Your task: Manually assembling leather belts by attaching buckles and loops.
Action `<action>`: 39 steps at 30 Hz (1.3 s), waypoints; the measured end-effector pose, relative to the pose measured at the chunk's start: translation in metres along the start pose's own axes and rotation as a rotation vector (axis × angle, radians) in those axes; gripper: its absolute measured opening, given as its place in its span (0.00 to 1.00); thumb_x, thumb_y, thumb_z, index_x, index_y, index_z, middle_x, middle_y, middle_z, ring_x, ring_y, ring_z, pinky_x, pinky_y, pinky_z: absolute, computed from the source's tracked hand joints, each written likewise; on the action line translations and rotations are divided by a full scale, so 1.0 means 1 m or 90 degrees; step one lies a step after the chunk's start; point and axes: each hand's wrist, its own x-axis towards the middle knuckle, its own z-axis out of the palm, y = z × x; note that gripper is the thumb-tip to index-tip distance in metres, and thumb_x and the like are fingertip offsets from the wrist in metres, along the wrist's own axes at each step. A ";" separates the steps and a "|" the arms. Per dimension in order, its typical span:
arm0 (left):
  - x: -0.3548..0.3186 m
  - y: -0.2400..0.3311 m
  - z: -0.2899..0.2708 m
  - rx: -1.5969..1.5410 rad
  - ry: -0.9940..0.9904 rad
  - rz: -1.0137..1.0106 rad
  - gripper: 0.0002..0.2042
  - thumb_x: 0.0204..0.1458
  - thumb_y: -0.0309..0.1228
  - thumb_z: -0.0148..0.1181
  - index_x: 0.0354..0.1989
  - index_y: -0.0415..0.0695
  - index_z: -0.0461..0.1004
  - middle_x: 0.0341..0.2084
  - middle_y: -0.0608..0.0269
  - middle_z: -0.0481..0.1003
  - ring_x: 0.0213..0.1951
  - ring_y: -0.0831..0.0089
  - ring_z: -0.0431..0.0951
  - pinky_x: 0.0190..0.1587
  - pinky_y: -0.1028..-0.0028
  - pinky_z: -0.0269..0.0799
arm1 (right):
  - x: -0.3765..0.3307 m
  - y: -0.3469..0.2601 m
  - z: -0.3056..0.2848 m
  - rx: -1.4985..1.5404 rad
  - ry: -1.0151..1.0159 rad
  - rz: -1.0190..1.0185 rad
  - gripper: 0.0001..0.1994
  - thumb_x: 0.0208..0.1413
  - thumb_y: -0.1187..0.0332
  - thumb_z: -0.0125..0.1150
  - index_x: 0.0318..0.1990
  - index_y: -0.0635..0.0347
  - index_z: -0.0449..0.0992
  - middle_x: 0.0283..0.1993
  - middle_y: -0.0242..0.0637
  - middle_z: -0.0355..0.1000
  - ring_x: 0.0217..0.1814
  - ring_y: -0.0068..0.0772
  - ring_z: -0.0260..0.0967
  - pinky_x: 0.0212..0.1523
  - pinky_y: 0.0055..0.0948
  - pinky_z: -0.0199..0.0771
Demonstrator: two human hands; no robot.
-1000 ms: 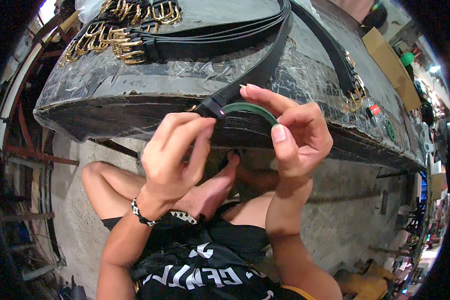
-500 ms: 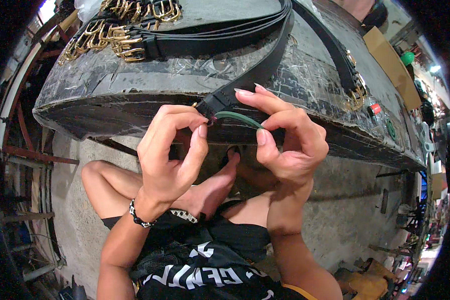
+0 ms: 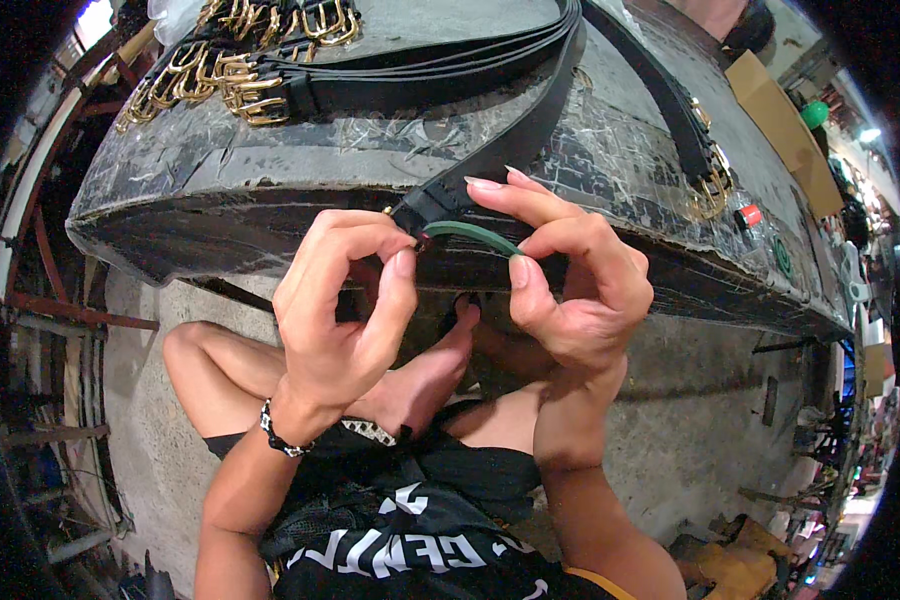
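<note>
Since the earlier frames both hands have closed in on the belt end, and the right thumb has slid along the green strip. Far left, gold buckles [image 3: 205, 80] lie bunched at the tabletop [image 3: 220, 165] rear edge, strapped to black belts. Left hand [image 3: 345, 300]: thumb and forefinger curl toward each other, tips nearly meeting just beside the end of the black belt [image 3: 490, 165], which hangs over the tabletop's front edge. Whether they actually grip it cannot be told. A beaded bracelet [image 3: 275, 432] circles the left wrist. Green strip [image 3: 470, 235] juts from the belt end, arching rightward. Right hand [image 3: 570, 290]: fingers pinch the strip, thumb below, forefinger above. Far right, another buckle [image 3: 710, 190] rests on the tabletop.
</note>
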 end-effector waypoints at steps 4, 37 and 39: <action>0.000 -0.002 -0.002 0.197 0.046 0.191 0.17 0.47 0.25 0.78 0.44 0.40 0.77 0.45 0.51 0.76 0.45 0.58 0.77 0.50 0.63 0.75 | -0.003 0.001 0.001 0.027 0.029 0.028 0.06 0.51 0.82 0.63 0.36 0.66 0.74 0.52 0.54 0.83 0.56 0.47 0.83 0.66 0.50 0.78; 0.015 0.010 -0.013 -0.082 -0.080 -0.305 0.14 0.57 0.29 0.74 0.33 0.41 0.69 0.31 0.64 0.79 0.37 0.79 0.78 0.40 0.75 0.75 | -0.006 -0.029 -0.071 -0.076 0.080 0.190 0.03 0.56 0.77 0.65 0.35 0.64 0.77 0.56 0.48 0.82 0.58 0.41 0.80 0.62 0.37 0.74; 0.013 0.009 -0.015 -0.172 -0.064 -0.287 0.14 0.57 0.26 0.72 0.33 0.42 0.67 0.31 0.64 0.79 0.36 0.80 0.78 0.38 0.76 0.76 | -0.003 -0.031 -0.070 -0.069 0.074 0.189 0.03 0.57 0.76 0.65 0.36 0.64 0.77 0.56 0.49 0.82 0.59 0.42 0.80 0.63 0.38 0.74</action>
